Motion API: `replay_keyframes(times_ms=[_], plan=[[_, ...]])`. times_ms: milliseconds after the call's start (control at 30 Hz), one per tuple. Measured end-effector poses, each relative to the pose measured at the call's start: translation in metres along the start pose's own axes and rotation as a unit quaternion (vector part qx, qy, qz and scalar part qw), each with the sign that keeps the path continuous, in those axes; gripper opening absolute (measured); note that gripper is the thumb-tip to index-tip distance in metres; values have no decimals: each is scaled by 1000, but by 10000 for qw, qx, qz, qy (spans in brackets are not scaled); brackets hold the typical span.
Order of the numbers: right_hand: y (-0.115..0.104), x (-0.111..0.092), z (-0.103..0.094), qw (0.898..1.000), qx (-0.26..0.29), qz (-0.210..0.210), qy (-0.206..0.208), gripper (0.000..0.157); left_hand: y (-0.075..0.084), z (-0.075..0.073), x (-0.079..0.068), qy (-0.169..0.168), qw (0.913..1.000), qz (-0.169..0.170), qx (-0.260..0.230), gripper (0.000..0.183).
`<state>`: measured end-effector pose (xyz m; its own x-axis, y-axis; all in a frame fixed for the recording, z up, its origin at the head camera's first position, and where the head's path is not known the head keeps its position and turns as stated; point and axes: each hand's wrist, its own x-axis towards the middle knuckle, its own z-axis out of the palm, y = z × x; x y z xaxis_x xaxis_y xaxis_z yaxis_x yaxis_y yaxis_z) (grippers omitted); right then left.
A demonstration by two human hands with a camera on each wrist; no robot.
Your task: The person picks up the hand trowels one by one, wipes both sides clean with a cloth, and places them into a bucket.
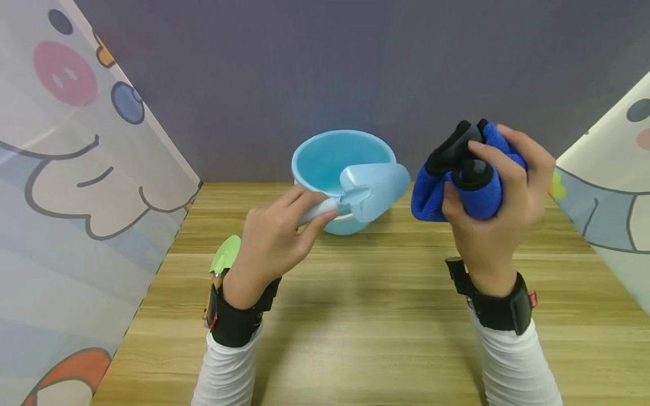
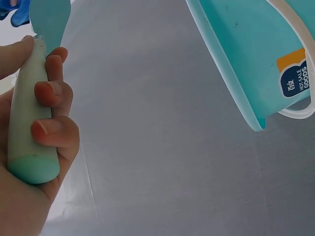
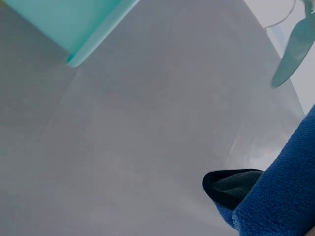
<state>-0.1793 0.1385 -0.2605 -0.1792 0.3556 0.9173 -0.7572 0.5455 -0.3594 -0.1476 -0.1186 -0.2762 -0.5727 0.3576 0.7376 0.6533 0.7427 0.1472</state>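
My left hand (image 1: 276, 234) grips a light blue garden trowel (image 1: 383, 186) by its pale handle, with the blade pointing right in front of the bucket. In the left wrist view, fingers curl around the trowel's handle (image 2: 30, 113). A folded, rolled blue cloth (image 1: 429, 197) with black edging and a dark grey side is held up by my right hand (image 1: 513, 203), thumb below and fingers above. The right wrist view shows the fuzzy blue cloth (image 3: 275, 196), but almost none of the hand. Behind the trowel, a light blue bucket (image 1: 325, 155) stands upright.
A green trowel (image 1: 226, 254) lies at the table's left, its handle partly hidden by my left wrist. The wooden table (image 1: 365, 316) meets a dark grey wall (image 1: 244, 84) at the back. Cartoon-printed panels flank both sides. A white bucket handle (image 2: 295, 22) shows in the left wrist view.
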Motion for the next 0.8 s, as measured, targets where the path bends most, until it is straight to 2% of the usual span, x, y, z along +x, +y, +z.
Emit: replay_keyframes(times_ms=[133, 300, 467, 633, 800], plan=[[-11, -7, 3, 9992, 238, -296, 154, 50, 2, 1, 0, -113, 9999, 32, 73, 29], [-24, -22, 7, 9944, 703, -692, -368, 42, 4, 3, 0, -178, 9997, 60, 147, 30], [-32, -35, 12, 9823, 898, -1409, -847, 37, 6, 4, -1, -262, 9994, 68, 204, 30], [-37, -42, 16, 9716, 875, -1914, -1085, 47, 6, 5, -2, -314, 9991, 105, 278, 25], [-39, -46, 18, 9605, 685, -2201, -1561, 55, 6, 7, -2, -295, 9989, 112, 353, 17]])
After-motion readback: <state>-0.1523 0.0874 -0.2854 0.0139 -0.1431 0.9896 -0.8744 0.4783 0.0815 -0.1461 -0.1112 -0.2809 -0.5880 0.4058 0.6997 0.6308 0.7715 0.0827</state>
